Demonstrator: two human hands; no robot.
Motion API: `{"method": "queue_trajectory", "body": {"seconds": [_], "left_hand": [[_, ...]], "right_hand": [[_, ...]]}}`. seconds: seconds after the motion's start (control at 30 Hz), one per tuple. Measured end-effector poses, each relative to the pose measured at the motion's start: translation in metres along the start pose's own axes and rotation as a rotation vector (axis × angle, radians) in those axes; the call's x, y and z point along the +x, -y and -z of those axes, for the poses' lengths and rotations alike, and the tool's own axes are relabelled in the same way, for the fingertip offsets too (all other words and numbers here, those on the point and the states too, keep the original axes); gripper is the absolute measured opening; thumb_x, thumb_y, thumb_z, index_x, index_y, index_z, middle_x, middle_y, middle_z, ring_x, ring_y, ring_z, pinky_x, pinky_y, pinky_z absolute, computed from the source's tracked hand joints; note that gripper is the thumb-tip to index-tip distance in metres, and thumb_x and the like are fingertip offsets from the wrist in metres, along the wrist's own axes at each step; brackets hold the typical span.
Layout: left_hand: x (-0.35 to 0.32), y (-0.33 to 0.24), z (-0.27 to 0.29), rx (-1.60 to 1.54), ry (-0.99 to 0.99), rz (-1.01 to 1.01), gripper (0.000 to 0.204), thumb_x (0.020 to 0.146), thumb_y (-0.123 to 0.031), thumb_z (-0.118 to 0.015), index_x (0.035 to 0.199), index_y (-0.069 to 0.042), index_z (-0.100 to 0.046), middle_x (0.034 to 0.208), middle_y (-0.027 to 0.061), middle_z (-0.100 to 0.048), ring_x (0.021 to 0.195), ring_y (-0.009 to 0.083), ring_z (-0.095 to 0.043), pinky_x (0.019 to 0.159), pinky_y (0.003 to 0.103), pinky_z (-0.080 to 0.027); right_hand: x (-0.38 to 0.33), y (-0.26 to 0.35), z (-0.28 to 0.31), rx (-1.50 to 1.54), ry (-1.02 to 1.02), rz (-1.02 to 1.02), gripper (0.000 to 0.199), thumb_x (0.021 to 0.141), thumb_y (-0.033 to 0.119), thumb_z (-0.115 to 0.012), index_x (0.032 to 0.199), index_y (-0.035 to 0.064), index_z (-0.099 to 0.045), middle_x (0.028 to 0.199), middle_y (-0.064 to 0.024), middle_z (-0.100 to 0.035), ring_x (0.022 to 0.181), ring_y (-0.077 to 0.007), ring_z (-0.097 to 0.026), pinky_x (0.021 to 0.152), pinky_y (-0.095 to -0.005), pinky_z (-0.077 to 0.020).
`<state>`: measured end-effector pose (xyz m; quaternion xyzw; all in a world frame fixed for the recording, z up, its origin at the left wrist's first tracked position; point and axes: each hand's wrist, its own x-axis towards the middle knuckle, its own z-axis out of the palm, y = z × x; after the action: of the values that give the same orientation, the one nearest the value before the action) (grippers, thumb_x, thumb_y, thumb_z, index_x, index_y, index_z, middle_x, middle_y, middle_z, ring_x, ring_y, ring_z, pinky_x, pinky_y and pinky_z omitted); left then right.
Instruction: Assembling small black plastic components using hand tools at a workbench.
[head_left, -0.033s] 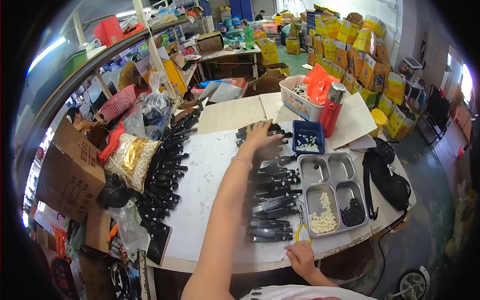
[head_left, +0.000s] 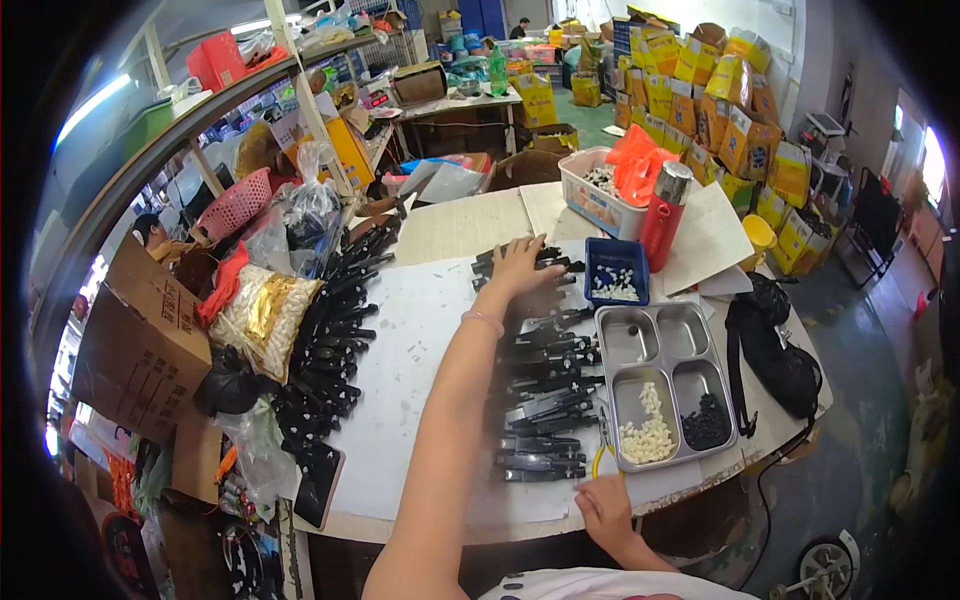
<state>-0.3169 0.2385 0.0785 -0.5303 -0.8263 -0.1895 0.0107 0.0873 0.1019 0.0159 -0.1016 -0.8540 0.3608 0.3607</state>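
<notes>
Black parts [head_left: 548, 410] lie in a near-to-far row on the desk [head_left: 455, 228], and at the row's far end I have the fingers [head_left: 545, 272] of my left hand [head_left: 515, 270] spread over several of them. From this view I cannot tell whether they grip one or only rest there. My right hand [head_left: 606, 508] is by the near edge, fingers loosely curled; whether it has hold of anything is hidden from me. Just beyond it are yellow-handled pliers [head_left: 598, 460], beside the metal tray [head_left: 664, 366]. Cream pieces [head_left: 648, 440] fill part of its near-left compartment, and small black bits [head_left: 705, 425] sit in the near-right one. Past the tray I see a blue bin [head_left: 617, 253] with pale pieces inside, then a red bottle [head_left: 660, 230] and a white tub [head_left: 603, 215]. A black pouch [head_left: 775, 360] lies to the right. Across the white sheet [head_left: 400, 330], more dark pieces [head_left: 320, 360] are heaped along the left side, with a phone [head_left: 318, 487] at the near end.
</notes>
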Motion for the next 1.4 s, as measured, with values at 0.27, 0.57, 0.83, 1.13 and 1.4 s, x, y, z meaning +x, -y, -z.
{"method": "queue_trajectory", "body": {"seconds": [0.27,0.57,0.83,1.13,1.4], "left_hand": [[-0.092,-0.058,0.04,-0.162,-0.398,-0.46,0.053,0.075,-0.038,-0.071,0.118,-0.01,-0.056,0.121,0.012,-0.052,0.119,0.0292,-0.044,0.103,0.05,-0.029],[-0.205,-0.094,0.016,0.087,-0.25,-0.529,0.039,0.073,-0.025,-0.073,0.106,-0.01,-0.059,0.096,0.0058,-0.059,0.093,0.0239,-0.056,0.083,0.036,-0.043],[-0.213,-0.103,0.004,-0.036,-0.188,-0.378,0.03,0.081,-0.018,-0.064,0.109,-0.01,-0.056,0.088,0.0075,-0.058,0.084,0.0271,-0.059,0.07,0.038,-0.05],[-0.309,-0.109,0.046,-0.844,-0.329,-0.017,0.039,0.092,-0.013,-0.053,0.13,-0.003,-0.05,0.088,0.0033,-0.056,0.08,0.0108,-0.052,0.077,0.025,-0.043],[-0.404,-0.125,0.035,-0.891,-0.062,0.316,0.038,0.091,-0.008,-0.058,0.125,-0.002,-0.044,0.093,0.0097,-0.055,0.088,0.0137,-0.054,0.08,0.027,-0.045]], "right_hand": [[0.004,0.003,0.013,-0.508,0.217,0.0,0.036,0.079,0.017,-0.067,0.11,0.0009,-0.06,0.122,-0.0152,-0.056,0.114,-0.0338,-0.051,0.098,-0.0439,-0.0394],[-0.024,0.01,0.055,-0.591,0.079,-0.005,0.034,0.074,0.019,-0.073,0.1,0.0003,-0.06,0.105,-0.0152,-0.058,0.105,-0.0349,-0.052,0.089,-0.0435,-0.0414],[-0.023,-0.005,0.059,-0.653,0.123,-0.186,0.029,0.075,0.018,-0.07,0.088,0.0002,-0.051,0.09,-0.0161,-0.048,0.089,-0.0347,-0.048,0.076,-0.045,-0.0415],[-0.024,0.05,0.084,0.176,0.093,-0.888,0.022,0.083,0.015,-0.063,0.082,-0.0035,-0.051,0.073,-0.0165,-0.051,0.072,-0.033,-0.053,0.068,-0.0377,-0.0439],[-0.011,0.075,0.041,0.373,0.323,-0.475,0.018,0.09,0.012,-0.056,0.081,-0.0029,-0.061,0.091,-0.0097,-0.059,0.083,-0.0189,-0.058,0.076,-0.0273,-0.0445]]}}
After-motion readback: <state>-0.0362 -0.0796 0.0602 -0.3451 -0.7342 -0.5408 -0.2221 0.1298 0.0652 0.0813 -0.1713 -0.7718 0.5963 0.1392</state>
